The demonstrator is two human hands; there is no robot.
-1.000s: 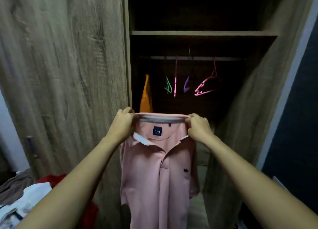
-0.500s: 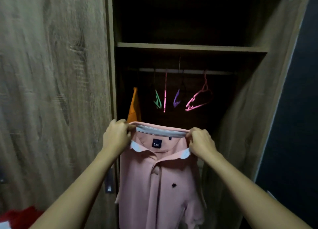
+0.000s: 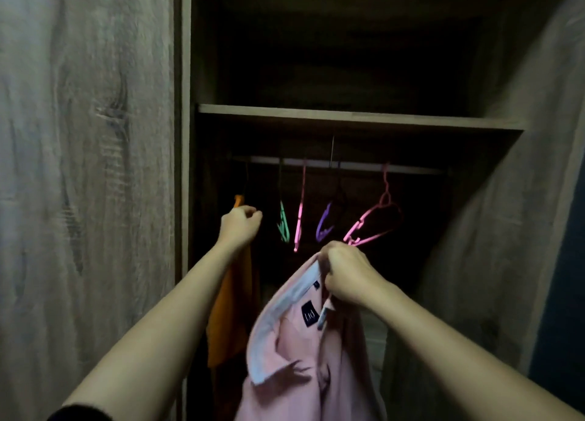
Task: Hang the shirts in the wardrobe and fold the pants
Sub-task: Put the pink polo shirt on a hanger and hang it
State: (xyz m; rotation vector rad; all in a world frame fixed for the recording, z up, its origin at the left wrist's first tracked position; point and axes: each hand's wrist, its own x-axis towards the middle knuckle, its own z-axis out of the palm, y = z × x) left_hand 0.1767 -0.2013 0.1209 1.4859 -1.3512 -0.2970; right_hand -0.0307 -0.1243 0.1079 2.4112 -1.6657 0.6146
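A pink polo shirt (image 3: 297, 373) with a white-lined collar and a dark label hangs from my right hand (image 3: 345, 275), which grips the collar's right side. The shirt droops down to the left in front of the open wardrobe. My left hand (image 3: 239, 227) is off the shirt and reaches into the wardrobe, its fingers curled with nothing seen in them. It sits just in front of the top of an orange shirt (image 3: 231, 319) that hangs at the left end of the rail (image 3: 348, 167). Empty hangers hang on the rail: green (image 3: 283, 224), pink (image 3: 299, 218), purple (image 3: 324, 224) and a wider pink one (image 3: 373, 221).
A wooden shelf (image 3: 348, 118) crosses the wardrobe above the rail. The closed wood-grain door (image 3: 88, 167) stands to the left and the open door (image 3: 506, 230) angles out on the right. The wardrobe's inside is dark.
My left hand has let go of the pink shirt's collar and moved up into the wardrobe beside the orange shirt. The pink shirt now sags from my right hand alone.
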